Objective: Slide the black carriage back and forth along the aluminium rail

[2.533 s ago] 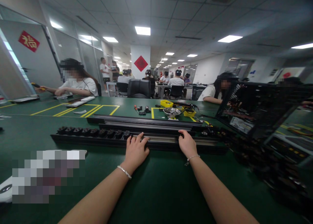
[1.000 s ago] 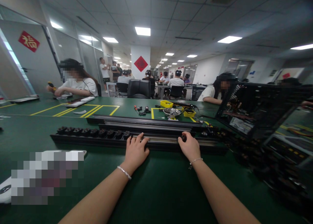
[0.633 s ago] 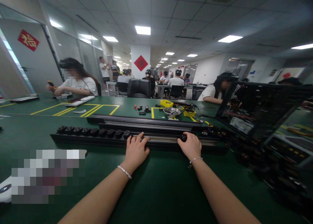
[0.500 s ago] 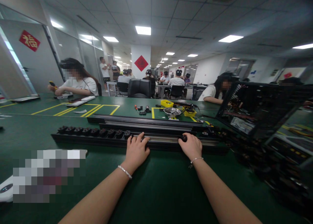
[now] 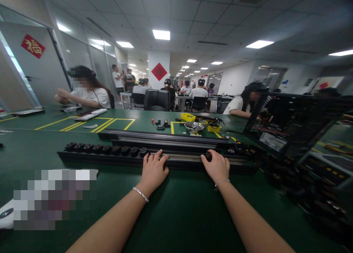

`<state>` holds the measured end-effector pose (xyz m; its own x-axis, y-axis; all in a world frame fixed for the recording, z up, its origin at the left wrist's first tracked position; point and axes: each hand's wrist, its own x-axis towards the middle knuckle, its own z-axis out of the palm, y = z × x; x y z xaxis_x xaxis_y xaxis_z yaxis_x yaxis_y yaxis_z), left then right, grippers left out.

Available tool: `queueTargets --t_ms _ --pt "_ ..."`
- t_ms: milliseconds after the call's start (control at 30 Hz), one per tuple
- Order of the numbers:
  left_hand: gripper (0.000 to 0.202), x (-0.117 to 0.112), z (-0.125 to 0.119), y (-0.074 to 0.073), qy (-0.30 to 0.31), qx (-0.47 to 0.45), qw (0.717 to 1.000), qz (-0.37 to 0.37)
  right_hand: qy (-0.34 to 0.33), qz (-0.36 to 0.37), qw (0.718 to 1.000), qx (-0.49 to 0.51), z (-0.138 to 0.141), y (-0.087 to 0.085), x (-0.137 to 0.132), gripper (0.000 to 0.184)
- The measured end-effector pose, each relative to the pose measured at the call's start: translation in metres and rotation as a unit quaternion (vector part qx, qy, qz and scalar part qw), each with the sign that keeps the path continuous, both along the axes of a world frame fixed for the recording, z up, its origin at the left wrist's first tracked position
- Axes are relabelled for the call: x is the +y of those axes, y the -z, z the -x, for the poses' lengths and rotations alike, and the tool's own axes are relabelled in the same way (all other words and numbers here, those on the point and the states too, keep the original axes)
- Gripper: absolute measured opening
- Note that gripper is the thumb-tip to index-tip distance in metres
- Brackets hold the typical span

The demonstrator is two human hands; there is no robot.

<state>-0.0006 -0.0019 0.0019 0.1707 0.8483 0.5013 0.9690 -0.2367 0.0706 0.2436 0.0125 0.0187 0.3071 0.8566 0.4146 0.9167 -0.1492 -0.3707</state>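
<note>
Fingers (image 5: 213,151) of right hand (image 5: 217,167) around black piece (image 5: 209,156)

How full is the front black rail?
Partly full: black pieces line the rail up to the left hand; bare channel shows between it and the right hand. Under the hands, I cannot tell.

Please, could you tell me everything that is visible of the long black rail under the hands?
The rail is straight and black, with a pale, metal-looking channel. It lies across the green table, nearer than the other rails. Black blocks line its left part. The left hand rests on it; the right hand holds a small dark part over the channel.
</note>
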Motion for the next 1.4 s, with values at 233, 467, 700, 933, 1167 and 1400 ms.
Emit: queueTargets --t_ms 233,467,700,933,1167,1400 --pt "0.041 0.0008 0.0005 0.0005 0.002 0.001 1.000 -0.004 0.012 0.005 1.000 0.002 0.0009 -0.0005 0.0021 0.038" --pt "0.041 0.0014 0.0013 0.0010 0.005 0.001 1.000 -0.002 0.018 0.011 1.000 0.012 0.0014 -0.0034 0.0018 0.037" --pt "0.041 0.0008 0.0017 0.0006 0.005 -0.002 1.000 -0.002 0.015 0.018 1.000 0.017 0.0004 -0.0062 0.0011 0.036" --pt "0.041 0.0011 0.0010 0.0011 0.003 0.002 1.000 -0.005 0.023 -0.001 1.000 -0.007 -0.0041 -0.0027 0.0008 0.041" --pt "0.043 0.0016 0.0015 0.0028 0.004 0.006 1.000 -0.009 0.030 0.012 0.999 -0.021 -0.0060 -0.0010 0.0015 0.042" --pt "0.041 0.0013 0.0014 0.0025 0.006 0.005 1.000 -0.013 0.031 0.019 0.999 -0.014 -0.0062 -0.0034 0.0015 0.043"
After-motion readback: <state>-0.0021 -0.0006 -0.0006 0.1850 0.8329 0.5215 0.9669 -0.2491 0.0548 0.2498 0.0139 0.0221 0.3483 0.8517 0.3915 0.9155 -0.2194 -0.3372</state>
